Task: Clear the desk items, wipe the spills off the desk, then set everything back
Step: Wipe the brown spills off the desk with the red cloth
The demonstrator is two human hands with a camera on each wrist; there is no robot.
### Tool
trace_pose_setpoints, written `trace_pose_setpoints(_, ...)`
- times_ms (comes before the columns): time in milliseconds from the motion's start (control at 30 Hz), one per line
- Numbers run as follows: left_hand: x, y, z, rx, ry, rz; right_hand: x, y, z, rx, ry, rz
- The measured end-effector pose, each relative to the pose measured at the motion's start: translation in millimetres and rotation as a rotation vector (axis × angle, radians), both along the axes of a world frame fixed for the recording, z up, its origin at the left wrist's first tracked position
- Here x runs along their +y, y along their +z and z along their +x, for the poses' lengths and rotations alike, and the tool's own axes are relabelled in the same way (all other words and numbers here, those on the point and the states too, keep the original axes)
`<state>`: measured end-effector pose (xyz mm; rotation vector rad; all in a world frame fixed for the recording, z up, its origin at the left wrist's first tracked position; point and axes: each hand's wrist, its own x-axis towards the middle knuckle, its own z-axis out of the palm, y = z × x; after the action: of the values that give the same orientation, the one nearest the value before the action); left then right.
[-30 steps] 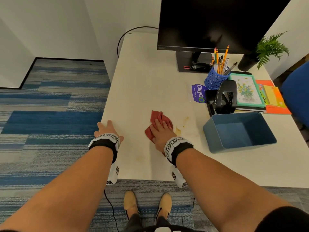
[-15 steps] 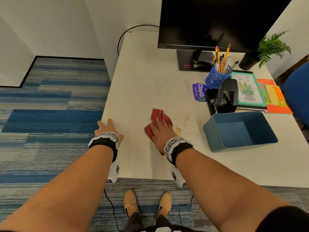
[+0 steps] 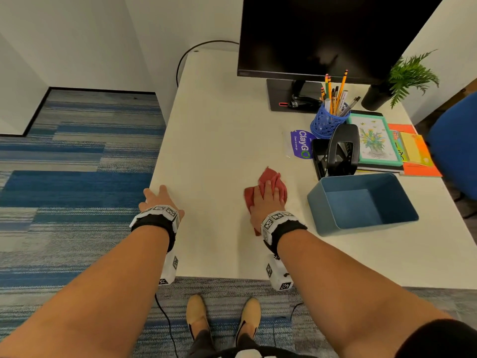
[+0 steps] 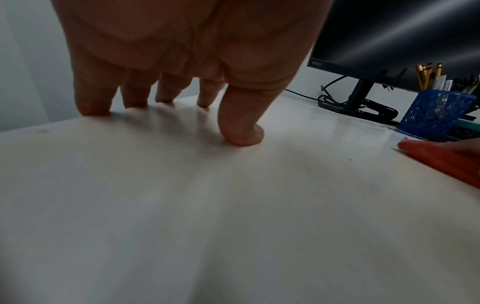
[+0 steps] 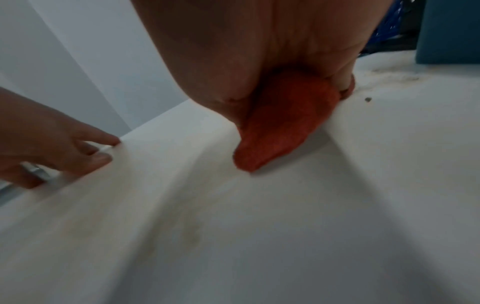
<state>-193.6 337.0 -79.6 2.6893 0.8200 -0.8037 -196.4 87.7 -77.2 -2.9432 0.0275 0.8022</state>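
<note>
Right hand presses flat on a red cloth, left hand spread flat at the desk's left edge; wiping wider could knock the blue bin just beside the cloth.

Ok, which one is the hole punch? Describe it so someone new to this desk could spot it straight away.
Start at the black monitor at the back of the white desk, then drop to the blue mesh pencil cup in front of its stand. The hole punch sits just nearer than that cup, behind the empty blue bin. It is the only glossy black, domed object there, beside the flower-print notebook.
</note>
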Motion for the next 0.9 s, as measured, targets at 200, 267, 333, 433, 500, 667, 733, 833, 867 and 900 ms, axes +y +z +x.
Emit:
trace_pose_setpoints(200, 0, -3, 3, 0.003, 0.016, 0.004, 12, -3, -13, -0.01, -0.044, -0.018)
trace_pose_setpoints(267, 0, -3, 3, -0.001, 0.018, 0.002, 5, -3, -2, -0.013, -0.045, -0.022)
trace_pose_setpoints(333, 0, -4, 2, -0.004, 0.02, 0.001, -1, -4, 15, -0.025, -0.037, -0.032)
trace_pose_setpoints(433, 0, -3, 1, 0.002, 0.017, 0.002, -9, -2, 36, -0.033, -0.037, -0.03)
trace_pose_setpoints(500, 0, -4, 1, 0.0, 0.014, 0.001, -11, 0, 41, -0.029, -0.049, -0.025)
trace_pose_setpoints(667, -1, -6, 3, 0.003, 0.01, 0.009, 9, 10, 16, 0.015, -0.047, 0.014)
trace_pose_setpoints(733, -1, -5, 4, 0.01, 0.004, 0.015, 16, 21, 12, -0.004, -0.039, 0.14)
trace_pose_setpoints(833, 0, -1, 4, 0.014, 0.003, 0.01, 20, 45, 20, -0.077, -0.216, 0.447)
trace_pose_setpoints(867, 0, -1, 4, 0.015, 0.002, 0.009, 20, 53, 25, -0.107, -0.279, 0.556)
trace_pose_setpoints(900, 1, -1, 3, 0.014, -0.002, 0.007, 21, 59, 30, -0.119, -0.324, 0.639)
